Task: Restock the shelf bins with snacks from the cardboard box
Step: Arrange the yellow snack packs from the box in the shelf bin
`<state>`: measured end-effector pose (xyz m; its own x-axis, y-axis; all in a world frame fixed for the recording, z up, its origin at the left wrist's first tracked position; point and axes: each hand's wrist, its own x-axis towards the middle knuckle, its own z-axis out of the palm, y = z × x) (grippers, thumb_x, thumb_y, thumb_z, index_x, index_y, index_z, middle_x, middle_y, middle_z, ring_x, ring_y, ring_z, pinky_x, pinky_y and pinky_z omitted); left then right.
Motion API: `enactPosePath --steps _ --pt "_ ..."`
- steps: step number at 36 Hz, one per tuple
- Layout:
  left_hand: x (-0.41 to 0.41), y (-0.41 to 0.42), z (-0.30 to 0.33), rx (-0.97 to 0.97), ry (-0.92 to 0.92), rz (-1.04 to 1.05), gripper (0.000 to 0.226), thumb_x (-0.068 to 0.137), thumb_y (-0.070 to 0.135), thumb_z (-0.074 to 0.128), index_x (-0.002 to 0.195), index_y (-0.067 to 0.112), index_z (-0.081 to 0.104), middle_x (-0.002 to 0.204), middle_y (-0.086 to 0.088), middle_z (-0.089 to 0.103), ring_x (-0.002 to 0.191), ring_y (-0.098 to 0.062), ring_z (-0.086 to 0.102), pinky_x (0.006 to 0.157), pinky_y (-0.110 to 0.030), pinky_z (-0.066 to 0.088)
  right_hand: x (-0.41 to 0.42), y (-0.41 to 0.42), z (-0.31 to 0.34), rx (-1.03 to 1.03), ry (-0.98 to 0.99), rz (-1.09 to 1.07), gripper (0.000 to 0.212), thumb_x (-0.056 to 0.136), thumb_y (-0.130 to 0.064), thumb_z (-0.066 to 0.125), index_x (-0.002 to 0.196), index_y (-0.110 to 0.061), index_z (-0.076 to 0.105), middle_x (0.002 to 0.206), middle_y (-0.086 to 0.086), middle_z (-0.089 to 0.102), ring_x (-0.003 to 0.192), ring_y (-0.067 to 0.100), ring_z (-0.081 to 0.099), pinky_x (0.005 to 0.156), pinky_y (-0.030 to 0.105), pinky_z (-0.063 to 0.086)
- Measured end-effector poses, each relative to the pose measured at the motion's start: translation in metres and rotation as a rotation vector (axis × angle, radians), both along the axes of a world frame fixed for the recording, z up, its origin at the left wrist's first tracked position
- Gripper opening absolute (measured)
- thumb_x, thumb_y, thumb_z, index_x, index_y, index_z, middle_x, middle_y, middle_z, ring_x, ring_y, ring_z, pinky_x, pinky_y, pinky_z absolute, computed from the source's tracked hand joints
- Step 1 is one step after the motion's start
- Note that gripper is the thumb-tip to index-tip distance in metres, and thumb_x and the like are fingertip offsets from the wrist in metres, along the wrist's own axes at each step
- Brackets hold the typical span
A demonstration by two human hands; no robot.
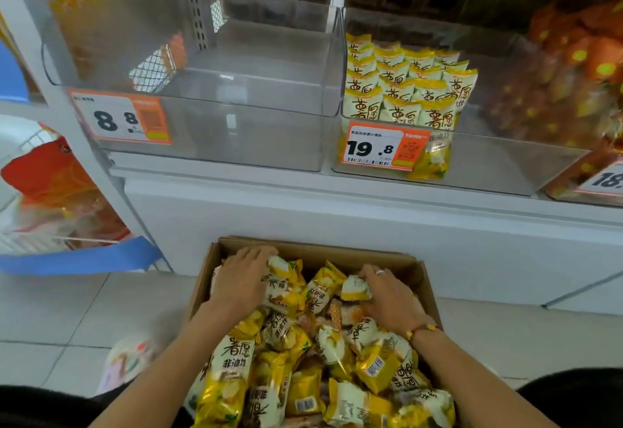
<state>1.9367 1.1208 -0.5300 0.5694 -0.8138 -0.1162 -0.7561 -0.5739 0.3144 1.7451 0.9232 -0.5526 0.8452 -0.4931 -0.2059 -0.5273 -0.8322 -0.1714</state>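
A cardboard box (305,248) sits on the tiled floor (505,333), its far wall against the base of the white shelf unit (303,212), and its long axis runs from the person toward the shelf. It is heaped with snack packets (236,370): small pillow-shaped bags in yellow and cream with bold dark characters on the front and barcodes on the back. They lie jumbled, pointing every way, some face up, some showing the barcode side.

The left hand (241,281) reaches into the far left corner of the box, fingers curled over a packet (285,287) whose long axis runs roughly toward the shelf. The right hand (387,296), with a ring and a red cord bracelet, is near the far right corner, fingers curled around a crumpled cream-and-yellow packet (354,287).

On the shelf above, two clear bins stand side by side. The left bin (236,131) carries a price tag (119,117) reading 8.8 on its front left. The right bin (505,161) holds rows of the same packets (404,90), standing upright with their fronts toward the person, packed into its left half; its tag (384,148) reads 19.8. Orange snack bags (573,67) fill the space at the shelf's right edge.
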Motion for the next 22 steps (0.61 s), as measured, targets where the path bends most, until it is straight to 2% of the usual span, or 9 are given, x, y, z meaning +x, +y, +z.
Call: enactPosePath --steps 3,6,9,12,14,16,17,19,22 --pt "0.0 0.001 -0.002 -0.03 -0.04 0.018 0.057 0.089 0.026 0.062 0.14 0.029 0.037 0.141 0.009 0.044 0.13 -0.015 0.039 0.104 -0.029 0.036 0.002 0.005 0.0 -0.077 0.005 0.027 0.041 0.089 -0.026 0.062 0.123 -0.018 0.041 0.114 0.0 0.057 0.103 0.018 0.051 0.064 0.025 0.032" --pt "-0.001 0.007 -0.001 -0.101 -0.041 0.045 0.053 0.086 0.038 0.065 0.135 0.03 0.045 0.134 0.01 0.049 0.124 -0.014 0.042 0.098 -0.027 0.036 0.002 0.005 0.004 -0.081 -0.019 0.04 0.036 0.089 -0.025 0.06 0.119 -0.019 0.042 0.108 0.0 0.059 0.101 0.018 0.052 0.064 0.025 0.033" --pt "-0.007 0.009 0.01 -0.302 0.071 0.205 0.054 0.081 0.05 0.068 0.128 0.029 0.052 0.122 0.011 0.055 0.117 -0.013 0.045 0.091 -0.027 0.038 0.005 0.006 0.021 0.0 -0.087 0.012 0.032 0.089 -0.034 0.058 0.115 -0.024 0.043 0.1 -0.005 0.059 0.097 0.014 0.053 0.067 0.028 0.042" --pt "-0.017 0.005 0.035 -0.465 0.251 0.327 0.052 0.078 0.057 0.065 0.121 0.028 0.056 0.104 0.016 0.059 0.099 -0.005 0.053 0.075 -0.02 0.042 0.005 0.013 0.047 0.21 -0.17 -0.099 0.028 0.088 -0.037 0.058 0.113 -0.031 0.047 0.09 -0.008 0.063 0.082 0.01 0.059 0.069 0.03 0.05" --pt "-0.023 0.001 0.052 -0.496 0.39 0.346 0.057 0.072 0.068 0.057 0.11 0.025 0.059 0.095 0.015 0.065 0.092 -0.005 0.061 0.075 -0.022 0.049 0.002 0.018 0.066 0.442 -0.267 -0.211 0.02 0.09 -0.034 0.057 0.108 -0.032 0.051 0.088 -0.004 0.069 0.075 0.012 0.067 0.069 0.033 0.057" --pt "-0.031 -0.002 0.07 -0.512 0.547 0.348 0.056 0.069 0.068 0.054 0.104 0.025 0.059 0.096 0.016 0.066 0.095 -0.006 0.063 0.08 -0.02 0.049 -0.002 0.022 0.086 0.723 -0.419 -0.34 0.009 0.094 -0.026 0.055 0.103 -0.023 0.057 0.09 -0.003 0.07 0.077 0.012 0.069 0.073 0.036 0.058" --pt "-0.036 -0.004 0.079 -0.536 0.619 0.335 0.054 0.07 0.067 0.055 0.105 0.026 0.059 0.099 0.015 0.067 0.099 -0.007 0.063 0.085 -0.022 0.049 -0.004 0.023 0.096 0.856 -0.491 -0.397 0.009 0.096 -0.022 0.054 0.101 -0.019 0.059 0.088 -0.002 0.069 0.073 0.009 0.069 0.069 0.031 0.058" --pt "-0.049 -0.01 0.099 -0.586 0.727 0.286 0.052 0.072 0.066 0.055 0.11 0.03 0.057 0.108 0.013 0.066 0.108 -0.01 0.061 0.095 -0.029 0.046 -0.011 0.024 0.116 1.007 -0.576 -0.471 0.011 0.097 -0.02 0.053 0.103 -0.015 0.061 0.082 0.002 0.067 0.058 0.01 0.063 0.05 0.019 0.05" --pt "-0.064 -0.018 0.13 -0.662 0.85 0.243 0.027 0.083 0.051 0.057 0.102 0.035 0.047 0.104 0.023 0.055 0.109 -0.001 0.05 0.09 -0.023 0.037 -0.019 0.017 0.138 1.074 -0.655 -0.54 0.009 0.097 -0.02 0.051 0.099 -0.015 0.058 0.07 0.001 0.066 0.052 0.014 0.054 0.042 0.02 0.038"
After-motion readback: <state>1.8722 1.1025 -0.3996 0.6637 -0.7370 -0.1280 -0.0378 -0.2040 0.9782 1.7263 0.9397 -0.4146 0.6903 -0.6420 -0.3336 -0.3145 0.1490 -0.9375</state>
